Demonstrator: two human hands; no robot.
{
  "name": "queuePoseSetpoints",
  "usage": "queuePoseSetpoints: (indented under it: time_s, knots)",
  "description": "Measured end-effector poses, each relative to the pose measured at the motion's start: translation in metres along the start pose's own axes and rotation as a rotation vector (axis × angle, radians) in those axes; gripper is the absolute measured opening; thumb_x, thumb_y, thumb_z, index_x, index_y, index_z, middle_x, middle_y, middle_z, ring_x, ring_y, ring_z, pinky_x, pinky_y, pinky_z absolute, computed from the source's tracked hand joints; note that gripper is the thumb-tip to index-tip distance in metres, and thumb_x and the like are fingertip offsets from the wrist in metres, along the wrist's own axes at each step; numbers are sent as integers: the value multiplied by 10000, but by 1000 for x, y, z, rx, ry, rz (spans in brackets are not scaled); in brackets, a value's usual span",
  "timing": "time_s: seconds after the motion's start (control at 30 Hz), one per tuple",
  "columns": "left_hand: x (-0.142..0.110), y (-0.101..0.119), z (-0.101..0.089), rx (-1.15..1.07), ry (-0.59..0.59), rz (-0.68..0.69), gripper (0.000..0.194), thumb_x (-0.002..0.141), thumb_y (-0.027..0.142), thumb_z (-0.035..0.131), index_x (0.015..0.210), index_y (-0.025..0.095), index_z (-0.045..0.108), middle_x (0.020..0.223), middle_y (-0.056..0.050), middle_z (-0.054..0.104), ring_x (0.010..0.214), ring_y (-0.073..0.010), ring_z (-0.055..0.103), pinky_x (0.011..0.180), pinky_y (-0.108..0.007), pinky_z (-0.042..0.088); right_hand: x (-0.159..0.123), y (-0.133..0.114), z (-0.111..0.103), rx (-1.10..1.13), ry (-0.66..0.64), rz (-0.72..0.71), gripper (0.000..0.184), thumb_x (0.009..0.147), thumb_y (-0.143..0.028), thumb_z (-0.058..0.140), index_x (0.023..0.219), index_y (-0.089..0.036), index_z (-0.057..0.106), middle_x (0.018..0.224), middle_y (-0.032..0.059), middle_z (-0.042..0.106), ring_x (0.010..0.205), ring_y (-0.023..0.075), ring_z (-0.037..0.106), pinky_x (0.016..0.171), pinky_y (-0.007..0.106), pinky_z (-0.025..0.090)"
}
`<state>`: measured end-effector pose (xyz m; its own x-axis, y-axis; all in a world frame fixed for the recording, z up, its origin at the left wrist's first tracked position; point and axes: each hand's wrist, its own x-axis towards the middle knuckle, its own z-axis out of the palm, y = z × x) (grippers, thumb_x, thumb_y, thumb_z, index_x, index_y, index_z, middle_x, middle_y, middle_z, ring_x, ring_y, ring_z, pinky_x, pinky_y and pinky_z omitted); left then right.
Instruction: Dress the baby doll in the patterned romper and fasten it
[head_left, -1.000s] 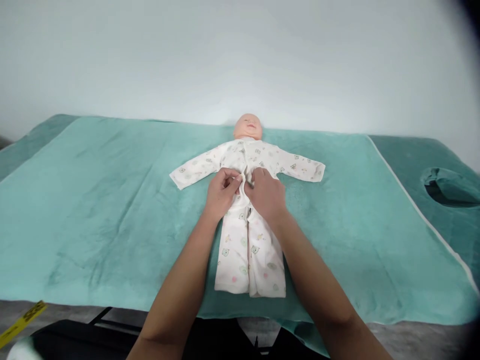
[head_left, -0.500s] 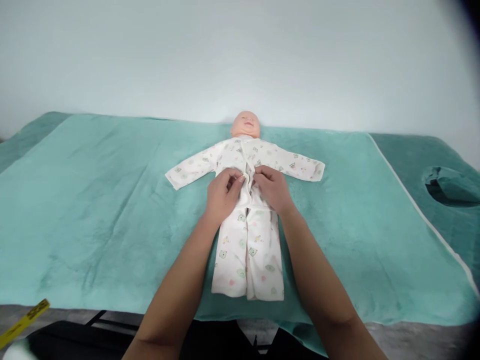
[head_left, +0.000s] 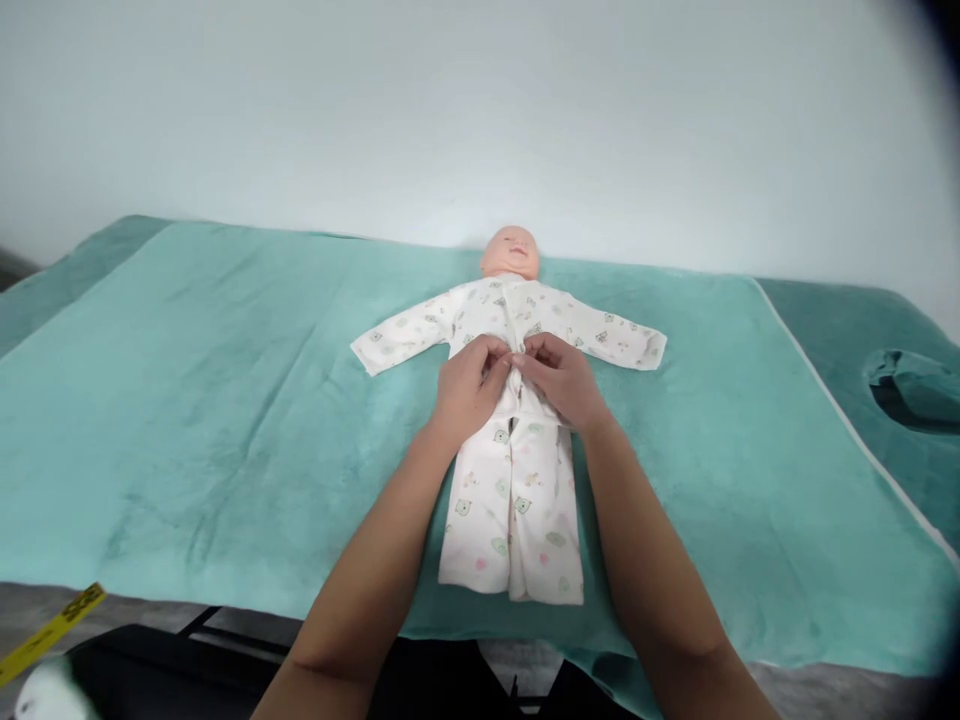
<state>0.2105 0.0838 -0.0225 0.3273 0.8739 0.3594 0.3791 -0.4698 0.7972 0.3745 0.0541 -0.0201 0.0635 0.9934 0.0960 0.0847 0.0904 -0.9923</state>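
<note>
A baby doll (head_left: 511, 251) lies on its back on a teal towel (head_left: 225, 400), head toward the wall. It wears a white printed romper (head_left: 514, 500) with both sleeves spread out sideways. My left hand (head_left: 469, 388) and my right hand (head_left: 562, 380) meet at the middle of the doll's chest. Each hand pinches one edge of the romper's front opening, fingertips nearly touching. The fastener between the fingers is hidden.
The towel covers a padded table with a darker teal cover (head_left: 862, 320); a face hole (head_left: 911, 385) sits at the right end. A white wall stands behind. A yellow tape strip (head_left: 49, 632) and dark floor items lie below the table's near edge.
Both hands have crept slightly up the romper front, from the belly toward the chest, still pinching the opening's edges. The view shifted a little to the left.
</note>
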Motion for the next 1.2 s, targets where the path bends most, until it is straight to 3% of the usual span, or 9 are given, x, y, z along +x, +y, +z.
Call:
queuePoseSetpoints:
  time_s: [0.2,0.47,0.6,0.97,1.2]
  knots:
    - [1,-7,0,-189,-2,-67,158,945,346,555,905,204,614,758,15,604,687,-124,520,655,-270,391,0,7,3,-94,102,-36,116,812,-306,644,787,-207,591,661,-52,446,605,95,371,575,245,317]
    - [2,-15,1,-356,-2,-108,207,938,403,583,917,199,614,735,17,564,685,-116,505,656,-260,391,-4,14,10,-5,261,-74,193,847,-389,665,782,-211,626,587,-55,483,519,89,399,505,242,323]
    - [2,-17,2,-384,-2,-107,215,937,412,587,919,200,613,718,25,534,668,-110,478,641,-257,378,-7,11,10,26,266,-101,222,882,-387,633,741,-217,624,533,-55,464,503,98,420,516,249,360]
    - [1,-11,-4,-450,-62,-139,222,939,416,590,928,196,618,723,22,529,693,-114,481,667,-259,376,-5,8,13,-118,254,-341,68,857,-285,649,817,-241,682,996,35,689,882,173,629,737,312,502]
    - [1,-9,-4,-418,-72,-160,232,932,428,595,923,198,621,717,23,529,682,-116,470,650,-261,366,-7,7,11,-133,219,-304,73,858,-265,643,835,-237,708,1007,36,725,876,175,653,705,306,509]
